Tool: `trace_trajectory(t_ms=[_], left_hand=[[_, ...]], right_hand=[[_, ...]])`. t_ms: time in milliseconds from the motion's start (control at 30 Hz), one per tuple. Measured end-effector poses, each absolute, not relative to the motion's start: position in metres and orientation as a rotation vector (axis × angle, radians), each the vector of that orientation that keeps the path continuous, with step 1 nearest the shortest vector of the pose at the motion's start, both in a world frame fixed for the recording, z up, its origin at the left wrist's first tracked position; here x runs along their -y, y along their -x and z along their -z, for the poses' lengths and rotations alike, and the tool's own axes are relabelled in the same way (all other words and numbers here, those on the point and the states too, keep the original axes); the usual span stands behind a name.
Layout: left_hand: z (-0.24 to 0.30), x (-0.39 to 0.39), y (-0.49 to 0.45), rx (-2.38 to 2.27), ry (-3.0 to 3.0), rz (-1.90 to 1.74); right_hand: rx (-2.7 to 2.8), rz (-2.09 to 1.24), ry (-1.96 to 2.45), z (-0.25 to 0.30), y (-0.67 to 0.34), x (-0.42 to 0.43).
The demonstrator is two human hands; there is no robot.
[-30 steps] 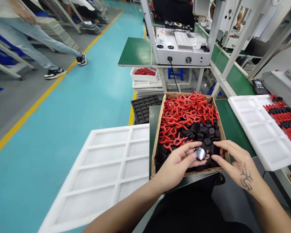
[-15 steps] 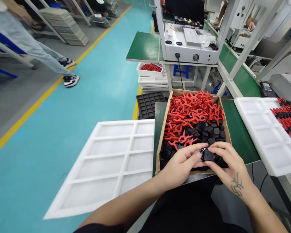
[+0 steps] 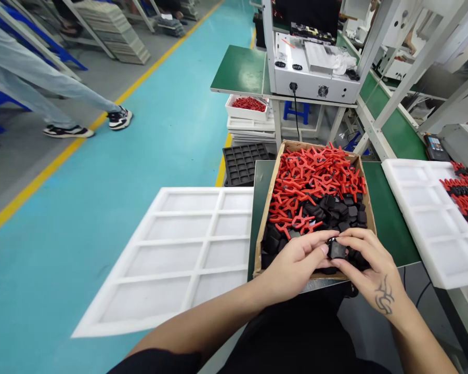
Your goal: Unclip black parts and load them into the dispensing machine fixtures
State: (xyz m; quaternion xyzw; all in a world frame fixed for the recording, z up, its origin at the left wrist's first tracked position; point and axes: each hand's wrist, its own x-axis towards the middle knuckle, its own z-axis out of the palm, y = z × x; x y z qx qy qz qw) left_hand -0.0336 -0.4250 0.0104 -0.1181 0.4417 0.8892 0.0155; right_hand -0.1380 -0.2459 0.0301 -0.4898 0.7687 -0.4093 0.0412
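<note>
A small black square piece (image 3: 337, 250), partly glossy on its left side, is pinched between both my hands over the front of a cardboard box. My left hand (image 3: 298, 264) grips its left side with thumb and fingers. On the other side, my right hand (image 3: 368, 262) holds the same piece between thumb and fingertips. Beneath them the cardboard box (image 3: 268, 208) holds a heap of red spring clamps (image 3: 315, 169) towards the back. Black square pieces (image 3: 337, 208) fill the nearer part, some hidden under my hands.
A white divided tray (image 3: 159, 242) lies left of the box. Another white tray (image 3: 421, 179) on the right holds rows of red clamps and black parts. Black trays (image 3: 244, 163) and a white bin (image 3: 247, 111) of red parts stand beyond. A person's legs (image 3: 62, 83) show at far left.
The view has shifted slightly. The black piece has turned a little between my fingers, and both hands keep their hold. The person at far left has stepped further left.
</note>
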Motion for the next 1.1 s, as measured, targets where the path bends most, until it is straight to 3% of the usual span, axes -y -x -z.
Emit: trace_trajectory(t_ms=[500, 700, 833, 1100], left_hand=[[-0.016, 0.428, 0.034, -1.506, 0.409, -2.665], [-0.019, 0.427, 0.035, -1.37, 0.412, -2.767], [-0.02, 0.427, 0.036, -1.406, 0.429, -2.777], [-0.015, 0.427, 0.034, -1.48, 0.393, -2.807]], right_hand=[[-2.374, 1.209, 1.562, -0.032, 0.134, 0.246], [-2.404, 1.302, 1.385, -0.039, 0.183, 0.259], [-2.65, 1.173, 1.338, -0.029, 0.232, 0.294], [-2.634, 0.912, 1.609, -0.027, 0.252, 0.354]])
